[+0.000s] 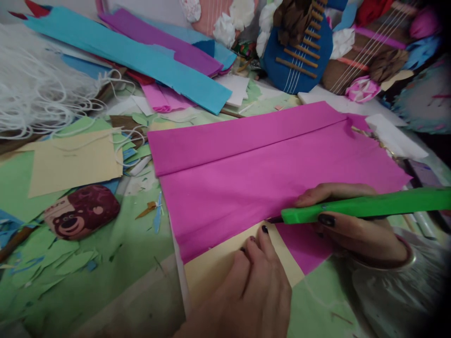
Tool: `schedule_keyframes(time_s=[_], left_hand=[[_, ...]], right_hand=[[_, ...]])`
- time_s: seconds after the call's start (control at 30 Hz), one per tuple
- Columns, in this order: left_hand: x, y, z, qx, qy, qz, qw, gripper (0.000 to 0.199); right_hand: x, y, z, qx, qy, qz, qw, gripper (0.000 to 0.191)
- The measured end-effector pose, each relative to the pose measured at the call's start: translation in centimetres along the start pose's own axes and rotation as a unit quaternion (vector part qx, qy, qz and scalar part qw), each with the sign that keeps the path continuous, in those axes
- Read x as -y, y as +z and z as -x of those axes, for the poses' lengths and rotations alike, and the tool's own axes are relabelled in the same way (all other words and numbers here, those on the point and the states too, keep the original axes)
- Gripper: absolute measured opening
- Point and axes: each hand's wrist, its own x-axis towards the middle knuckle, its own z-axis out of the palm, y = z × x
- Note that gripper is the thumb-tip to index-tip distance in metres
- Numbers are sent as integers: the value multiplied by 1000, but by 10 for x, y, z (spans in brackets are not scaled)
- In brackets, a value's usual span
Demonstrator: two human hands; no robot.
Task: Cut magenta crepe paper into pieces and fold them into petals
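A large magenta sheet (pixel 275 169) with a folded upper band lies across the green-patterned table. Over its lower edge rests a cream card (pixel 214 265). My left hand (pixel 250 281) presses down on the card, its fingers flat and close together. In my right hand (pixel 352 225) is a bright green cutter (pixel 387 204), gripped between thumb and fingers. The dark tip of the cutter meets the top edge of the card, just beyond my left fingertips. Part of my right fingers is hidden behind the cutter.
Turquoise paper (pixel 141 61) and purple paper (pixel 169 42) are piled at the back. White string (pixel 45 80) is heaped at the left, above a bear-print case (pixel 82 211) and green scraps. Decorated instrument shapes, one blue (pixel 299 56), stand at the back right.
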Motion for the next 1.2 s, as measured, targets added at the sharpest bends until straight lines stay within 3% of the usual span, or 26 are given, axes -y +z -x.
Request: schedule_keyframes(time_s=[0.23, 1.0, 1.2], left_hand=[[-4, -2, -2, 9, -33, 4, 999, 37], [0, 1, -2, -9, -17, 25, 1000, 38], [1, 0, -4, 25, -32, 65, 997, 30]], right_hand=[[-1, 0, -1, -6, -4, 2, 1000, 17], [-2, 0, 0, -29, 8, -39, 999, 18], [-1, 1, -1, -32, 15, -72, 997, 20]])
